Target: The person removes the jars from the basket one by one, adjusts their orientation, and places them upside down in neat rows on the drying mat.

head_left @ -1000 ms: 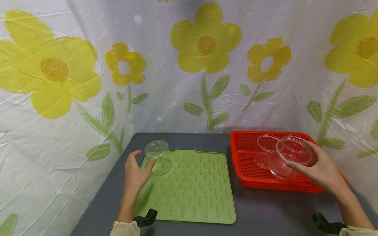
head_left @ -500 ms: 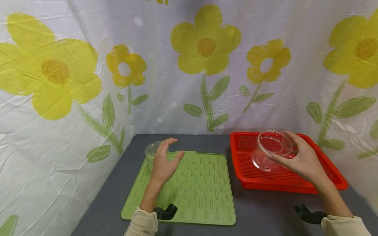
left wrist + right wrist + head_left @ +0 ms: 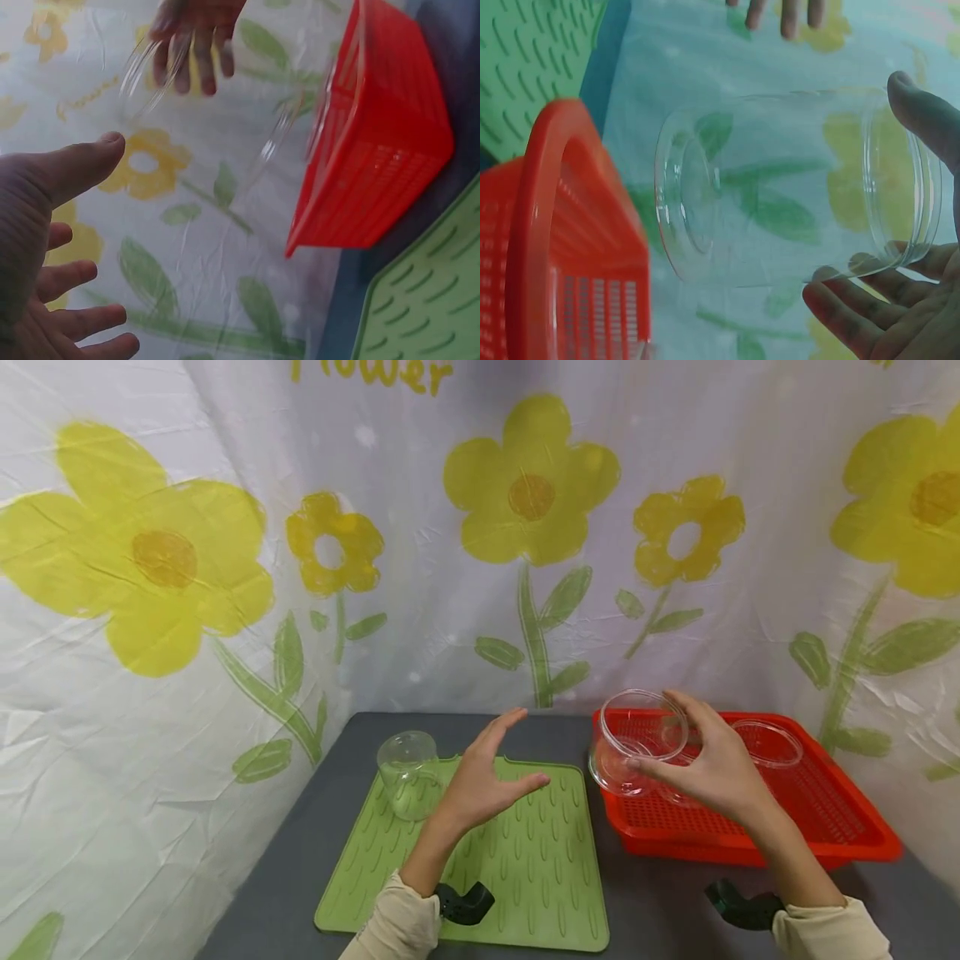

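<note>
In the head view my right hand holds a clear jar by its rim, above the left part of the red basket. The right wrist view shows its thumb on one side of the rim and the fingers on the other. A second clear jar stands upright on the far left corner of the green mat. My left hand hovers over the mat to the right of that jar, thumb and fingers spread, touching nothing. Another clear round rim shows inside the basket, partly behind my right hand.
The red basket and the green mat lie side by side on a dark grey table. A white curtain with yellow flowers hangs behind and at both sides. Each wrist wears a black camera mount.
My left hand has left the jar on the mat and moved right. My right hand has brought its jar leftward over the basket, towards the basket's left edge.
</note>
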`<act>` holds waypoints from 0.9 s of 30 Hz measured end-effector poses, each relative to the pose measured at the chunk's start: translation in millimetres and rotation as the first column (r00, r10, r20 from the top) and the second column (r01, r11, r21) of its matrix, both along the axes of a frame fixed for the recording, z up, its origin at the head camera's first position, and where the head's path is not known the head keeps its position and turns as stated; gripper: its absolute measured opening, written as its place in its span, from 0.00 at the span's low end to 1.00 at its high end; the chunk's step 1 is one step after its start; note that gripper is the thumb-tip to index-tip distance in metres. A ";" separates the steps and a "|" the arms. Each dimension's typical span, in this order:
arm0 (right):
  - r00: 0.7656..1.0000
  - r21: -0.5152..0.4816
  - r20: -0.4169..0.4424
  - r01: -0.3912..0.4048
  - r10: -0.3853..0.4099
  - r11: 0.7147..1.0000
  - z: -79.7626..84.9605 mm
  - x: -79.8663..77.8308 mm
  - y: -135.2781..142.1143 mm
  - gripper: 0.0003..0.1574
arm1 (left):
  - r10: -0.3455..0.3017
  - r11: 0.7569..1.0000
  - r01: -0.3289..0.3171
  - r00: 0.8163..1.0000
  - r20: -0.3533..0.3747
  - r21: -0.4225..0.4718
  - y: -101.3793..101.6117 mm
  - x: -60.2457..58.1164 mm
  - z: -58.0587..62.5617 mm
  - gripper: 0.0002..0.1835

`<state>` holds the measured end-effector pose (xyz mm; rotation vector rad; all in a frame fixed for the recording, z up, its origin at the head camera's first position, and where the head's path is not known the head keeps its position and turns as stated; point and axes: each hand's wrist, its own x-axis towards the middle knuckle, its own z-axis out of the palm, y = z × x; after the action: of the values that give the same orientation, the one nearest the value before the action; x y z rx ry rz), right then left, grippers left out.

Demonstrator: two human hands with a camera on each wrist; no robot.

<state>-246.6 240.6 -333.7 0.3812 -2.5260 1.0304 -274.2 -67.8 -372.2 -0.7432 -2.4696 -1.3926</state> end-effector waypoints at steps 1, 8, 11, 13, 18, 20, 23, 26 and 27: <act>1.000 -0.003 0.005 -0.008 0.008 1.000 0.7 0.7 -3.2 0.64 | -0.010 1.000 0.010 1.000 0.010 -0.005 2.8 0.2 0.8 0.48; 0.997 0.022 0.012 -0.082 0.082 0.996 3.9 3.3 -24.4 0.64 | -0.058 0.998 0.060 0.996 0.061 -0.025 15.6 3.1 3.7 0.57; 0.990 0.039 0.004 -0.143 0.143 0.989 2.9 3.1 -30.9 0.63 | -0.077 0.996 0.079 0.995 0.070 -0.029 20.0 4.1 4.1 0.60; 0.983 0.045 -0.009 -0.184 0.184 0.982 1.4 2.6 -34.2 0.62 | -0.088 0.995 0.092 0.993 0.080 -0.036 22.8 4.7 3.7 0.62; 0.966 0.065 -0.029 -0.254 0.256 0.965 -2.9 0.4 -42.1 0.63 | -0.109 0.993 0.112 0.991 0.073 -0.047 28.4 5.0 -0.1 0.63; 0.962 0.065 -0.031 -0.268 0.270 0.961 -5.0 -0.6 -45.3 0.63 | -0.124 0.991 0.126 0.991 0.054 -0.038 29.7 5.0 -1.7 0.62; 0.958 0.048 -0.023 -0.285 0.287 0.957 -8.1 -1.4 -49.2 0.63 | -0.144 0.989 0.144 0.989 0.045 -0.014 30.2 5.8 -3.3 0.61; 0.955 0.031 -0.012 -0.295 0.295 0.955 -11.2 -1.5 -51.9 0.64 | -0.148 0.989 0.148 0.988 0.049 0.008 29.3 6.4 -5.0 0.59; 0.955 0.030 -0.009 -0.296 0.296 0.955 -12.1 -1.5 -52.6 0.64 | -0.143 0.990 0.143 0.989 0.047 0.011 29.0 6.5 -5.8 0.59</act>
<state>-248.0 188.0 -345.8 0.7919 -2.5244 1.0930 -267.7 -38.8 -378.0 -0.9123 -2.4889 -1.4836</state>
